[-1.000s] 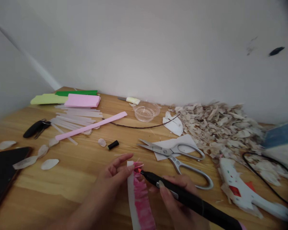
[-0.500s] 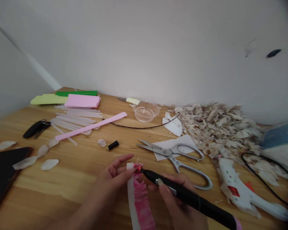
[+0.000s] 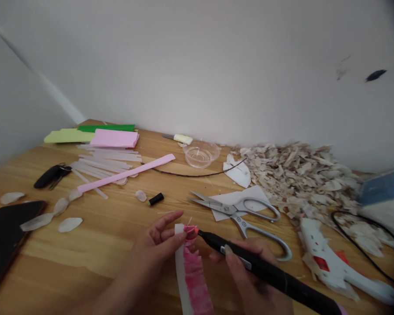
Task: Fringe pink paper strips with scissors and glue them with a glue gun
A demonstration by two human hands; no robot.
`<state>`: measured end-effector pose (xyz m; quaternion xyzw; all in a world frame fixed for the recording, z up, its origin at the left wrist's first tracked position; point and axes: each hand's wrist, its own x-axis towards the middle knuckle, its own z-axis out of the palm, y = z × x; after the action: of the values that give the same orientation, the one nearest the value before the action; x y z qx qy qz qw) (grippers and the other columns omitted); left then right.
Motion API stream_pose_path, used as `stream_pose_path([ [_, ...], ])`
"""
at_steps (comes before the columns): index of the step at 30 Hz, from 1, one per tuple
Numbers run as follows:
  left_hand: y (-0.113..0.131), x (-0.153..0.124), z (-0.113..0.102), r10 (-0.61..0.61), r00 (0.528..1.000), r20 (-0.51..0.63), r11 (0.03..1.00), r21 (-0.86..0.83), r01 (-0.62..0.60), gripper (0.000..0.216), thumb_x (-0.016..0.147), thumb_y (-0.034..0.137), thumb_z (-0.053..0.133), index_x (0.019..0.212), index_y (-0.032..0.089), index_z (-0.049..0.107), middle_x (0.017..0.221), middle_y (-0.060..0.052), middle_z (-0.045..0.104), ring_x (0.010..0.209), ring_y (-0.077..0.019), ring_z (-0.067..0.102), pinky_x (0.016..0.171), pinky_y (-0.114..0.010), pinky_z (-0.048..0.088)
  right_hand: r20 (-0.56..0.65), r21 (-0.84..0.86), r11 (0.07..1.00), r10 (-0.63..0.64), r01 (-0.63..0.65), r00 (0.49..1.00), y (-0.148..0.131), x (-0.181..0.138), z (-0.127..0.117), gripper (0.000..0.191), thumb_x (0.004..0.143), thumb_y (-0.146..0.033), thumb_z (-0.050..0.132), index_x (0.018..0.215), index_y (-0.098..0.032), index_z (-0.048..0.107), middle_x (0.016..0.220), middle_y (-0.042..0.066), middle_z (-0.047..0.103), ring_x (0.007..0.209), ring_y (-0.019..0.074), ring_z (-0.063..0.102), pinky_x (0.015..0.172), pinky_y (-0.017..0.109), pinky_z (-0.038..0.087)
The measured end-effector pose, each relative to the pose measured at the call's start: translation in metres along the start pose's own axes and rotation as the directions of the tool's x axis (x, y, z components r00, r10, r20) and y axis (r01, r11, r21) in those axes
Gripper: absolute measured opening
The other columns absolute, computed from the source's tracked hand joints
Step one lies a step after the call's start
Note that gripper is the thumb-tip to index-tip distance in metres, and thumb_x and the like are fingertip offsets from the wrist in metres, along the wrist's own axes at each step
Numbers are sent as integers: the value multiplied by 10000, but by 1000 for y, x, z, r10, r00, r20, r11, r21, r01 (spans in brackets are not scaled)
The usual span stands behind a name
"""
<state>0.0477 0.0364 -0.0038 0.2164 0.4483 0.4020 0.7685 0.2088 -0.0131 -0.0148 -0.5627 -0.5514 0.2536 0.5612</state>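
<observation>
Between the thumb and fingers of my left hand [image 3: 160, 238] is the upper end of a paper strip [image 3: 197, 280], white along its left edge and coloured pink with a fringed right side. My right hand [image 3: 249, 267] grips a black marker pen [image 3: 259, 267] with a pinkish-orange tip. That tip is at the strip's top right, close to the thin fringe ends beside my left thumb; whether it touches cannot be made out. The marker's black cap [image 3: 156, 199] lies on the table beyond my left hand, next to a pale petal [image 3: 141, 195].
Open scissors [image 3: 239, 210] lie on white paper behind the marker. A white glue gun [image 3: 337, 258] and a heap of dried flakes [image 3: 298, 170] are at right. Leftward are a phone [image 3: 9, 240], keys [image 3: 52, 176], glue sticks [image 3: 105, 159] and folded coloured paper [image 3: 114, 138]. A clear dish [image 3: 200, 154] stands behind.
The marker in my right hand has shifted slightly right, its tip drawing away from my left thumb. My left hand keeps its pinch on the strip. The whole view has moved slightly.
</observation>
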Motion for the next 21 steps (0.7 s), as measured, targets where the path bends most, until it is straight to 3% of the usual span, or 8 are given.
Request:
stream_pose_path([
  [4,0,0,1,6,1000,4,1000,8,-6,636,625,169,777,1179,120,470,773,-88,759,682,-190,696,698,-282,493,-24,29,996,91,-90,996,-2,-4,6,69,804,-298,599,855,-287,555,715,-38,686,612,138,672,588,190,556],
  [9,-1,1,0,8,1000,-28,1000,2,-8,618,606,163,786,1155,125,505,776,-100,760,762,-223,700,705,-288,493,-104,100,968,242,-232,965,-5,-1,8,159,752,-384,639,764,-246,563,598,-8,666,571,181,652,546,254,557],
  [13,-2,2,-1,13,1000,-6,1000,-3,-13,656,602,173,788,1182,121,485,771,-104,759,763,-235,698,683,-294,497,-145,123,973,214,-197,966,-5,-1,6,131,758,-352,637,769,-254,550,585,-15,652,552,175,644,527,244,550],
  [18,-1,0,0,23,1000,16,1000,2,-23,658,620,178,779,1194,128,462,761,-84,759,656,-182,689,679,-284,495,-5,-19,998,63,-63,998,-3,-3,3,61,789,-282,605,837,-278,567,664,-26,679,573,150,655,530,207,538],
  [21,-1,0,1,20,1000,5,999,36,-20,674,605,191,788,1196,141,468,749,-67,759,679,-194,695,694,-285,490,-29,-77,997,15,-17,999,-1,-3,1,54,795,-279,593,833,-293,558,644,-44,664,546,143,641,522,212,529],
])
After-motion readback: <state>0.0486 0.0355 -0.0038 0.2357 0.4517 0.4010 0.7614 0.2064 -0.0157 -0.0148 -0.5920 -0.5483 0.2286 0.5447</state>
